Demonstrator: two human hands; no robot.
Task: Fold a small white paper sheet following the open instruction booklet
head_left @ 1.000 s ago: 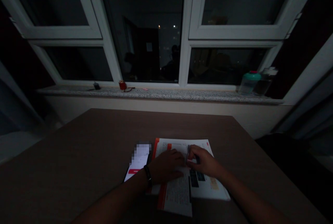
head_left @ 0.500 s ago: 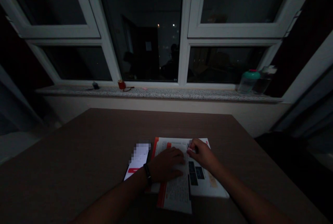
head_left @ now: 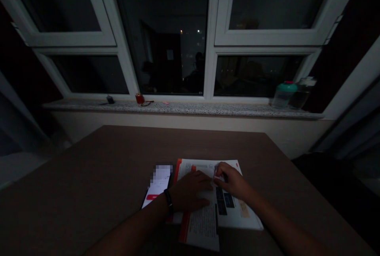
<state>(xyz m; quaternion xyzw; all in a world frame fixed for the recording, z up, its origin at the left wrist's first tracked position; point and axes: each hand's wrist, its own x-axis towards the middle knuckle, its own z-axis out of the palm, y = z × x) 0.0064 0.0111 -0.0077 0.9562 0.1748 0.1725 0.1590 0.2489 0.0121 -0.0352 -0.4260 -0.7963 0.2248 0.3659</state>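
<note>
pressing with spread fingers, the left hand [head_left: 190, 192] rests on a white printed paper sheet with a red edge [head_left: 202, 230], lying over a white printed booklet [head_left: 240, 220] on the brown bench [head_left: 118, 157]. the right hand's [head_left: 230, 178] fingers are narrow, pinching a small pale object [head_left: 219, 177] too dim to identify. an uneven pull could crease or tear the sheet if the left hand slips. a teal-lidded clear jug [head_left: 283, 95] stands on the sill [head_left: 190, 107], contents unclear.

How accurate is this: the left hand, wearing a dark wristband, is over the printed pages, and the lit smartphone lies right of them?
One slip: the lit smartphone lies left of the printed pages, as the head view shows. The left hand, wearing a dark wristband, is indeed over them.
</note>
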